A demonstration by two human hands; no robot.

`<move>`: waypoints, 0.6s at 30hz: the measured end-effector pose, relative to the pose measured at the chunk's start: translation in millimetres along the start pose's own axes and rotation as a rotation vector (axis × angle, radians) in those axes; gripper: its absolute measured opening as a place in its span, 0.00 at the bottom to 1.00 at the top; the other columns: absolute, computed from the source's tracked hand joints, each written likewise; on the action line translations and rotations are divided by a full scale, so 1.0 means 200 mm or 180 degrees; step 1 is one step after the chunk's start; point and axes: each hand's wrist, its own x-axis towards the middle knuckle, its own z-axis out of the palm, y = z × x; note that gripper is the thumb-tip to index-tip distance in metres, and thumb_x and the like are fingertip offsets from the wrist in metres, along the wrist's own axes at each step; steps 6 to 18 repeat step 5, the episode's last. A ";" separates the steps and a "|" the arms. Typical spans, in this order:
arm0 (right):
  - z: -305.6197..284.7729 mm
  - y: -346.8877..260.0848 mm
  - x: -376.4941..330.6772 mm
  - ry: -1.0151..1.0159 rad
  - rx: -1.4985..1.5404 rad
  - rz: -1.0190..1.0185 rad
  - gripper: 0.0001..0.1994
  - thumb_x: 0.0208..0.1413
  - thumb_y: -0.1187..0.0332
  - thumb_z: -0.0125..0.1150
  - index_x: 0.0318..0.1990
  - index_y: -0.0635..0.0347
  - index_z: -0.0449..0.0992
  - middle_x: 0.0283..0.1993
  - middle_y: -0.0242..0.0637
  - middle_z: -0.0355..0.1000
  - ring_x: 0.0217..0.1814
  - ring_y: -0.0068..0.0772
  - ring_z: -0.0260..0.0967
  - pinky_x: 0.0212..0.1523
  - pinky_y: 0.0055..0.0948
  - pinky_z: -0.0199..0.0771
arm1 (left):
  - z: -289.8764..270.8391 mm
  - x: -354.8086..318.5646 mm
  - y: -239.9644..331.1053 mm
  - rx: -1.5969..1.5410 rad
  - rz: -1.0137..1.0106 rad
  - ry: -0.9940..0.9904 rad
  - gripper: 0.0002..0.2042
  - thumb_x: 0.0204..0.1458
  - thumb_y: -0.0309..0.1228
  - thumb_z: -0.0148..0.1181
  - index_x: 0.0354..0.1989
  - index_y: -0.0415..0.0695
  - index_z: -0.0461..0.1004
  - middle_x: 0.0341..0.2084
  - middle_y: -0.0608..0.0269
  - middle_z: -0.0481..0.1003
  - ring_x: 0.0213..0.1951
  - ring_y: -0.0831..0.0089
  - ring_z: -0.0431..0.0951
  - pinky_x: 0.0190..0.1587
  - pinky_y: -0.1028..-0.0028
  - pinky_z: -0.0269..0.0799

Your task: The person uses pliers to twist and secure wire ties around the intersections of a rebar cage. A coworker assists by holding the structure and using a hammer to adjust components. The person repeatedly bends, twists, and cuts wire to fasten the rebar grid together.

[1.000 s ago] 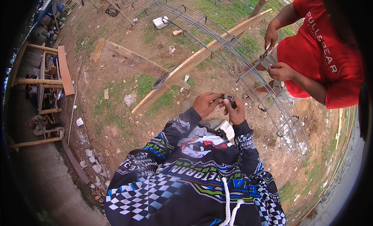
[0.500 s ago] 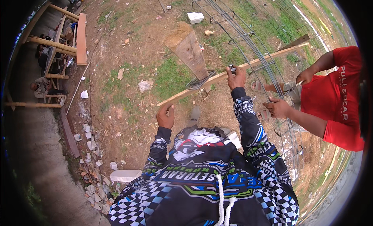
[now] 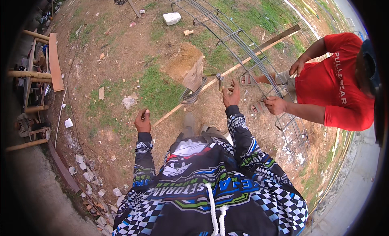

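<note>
My right hand (image 3: 231, 95) is raised in front of me, thumb and index finger apart. Just left of its thumb, a hammer (image 3: 220, 82) shows with its head up; whether they touch is hard to judge. My left hand (image 3: 142, 121) has curled fingers with the thumb raised, and anything inside them is hidden. Close by it lies the near end of a long, narrow wooden strip (image 3: 170, 114), which runs off to the far right past an upright wooden post (image 3: 193, 76). A coil of wire (image 3: 190, 97) is around the post's lower part.
A long rebar cage (image 3: 239, 39) crosses on the right. Behind it stands a co-worker in a red shirt (image 3: 340, 78), both hands at the bars. Broken white blocks (image 3: 88, 176) litter the ground at left, near a bamboo frame (image 3: 30, 76). A darker board (image 3: 279, 37) lies far right.
The dark object in my right hand no longer shows there, and the hammer now shows beside it. The wooden strip appears lower and thinner. My view has shifted right.
</note>
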 end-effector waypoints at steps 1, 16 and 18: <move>0.02 0.10 -0.05 -0.0176 0.0003 0.0333 0.28 0.48 0.62 0.65 0.57 0.59 0.68 0.49 0.48 0.70 0.45 0.43 0.73 0.47 0.38 0.72 | -0.04 -0.01 -0.21 0.0064 -0.0109 0.0090 0.12 0.56 0.35 0.58 0.37 0.37 0.78 0.27 0.59 0.78 0.31 0.72 0.79 0.35 0.72 0.72; 0.24 0.61 -0.26 -0.1514 -0.0382 0.0505 0.15 0.50 0.65 0.63 0.45 0.60 0.78 0.34 0.45 0.78 0.36 0.36 0.77 0.42 0.33 0.76 | -0.30 -0.43 -0.72 -0.0652 -0.2102 0.0368 0.13 0.54 0.38 0.61 0.37 0.39 0.78 0.28 0.62 0.80 0.28 0.74 0.78 0.30 0.75 0.71; 0.24 0.61 -0.26 -0.1514 -0.0382 0.0505 0.15 0.50 0.65 0.63 0.45 0.60 0.78 0.34 0.45 0.78 0.36 0.36 0.77 0.42 0.33 0.76 | -0.30 -0.43 -0.72 -0.0652 -0.2102 0.0368 0.13 0.54 0.38 0.61 0.37 0.39 0.78 0.28 0.62 0.80 0.28 0.74 0.78 0.30 0.75 0.71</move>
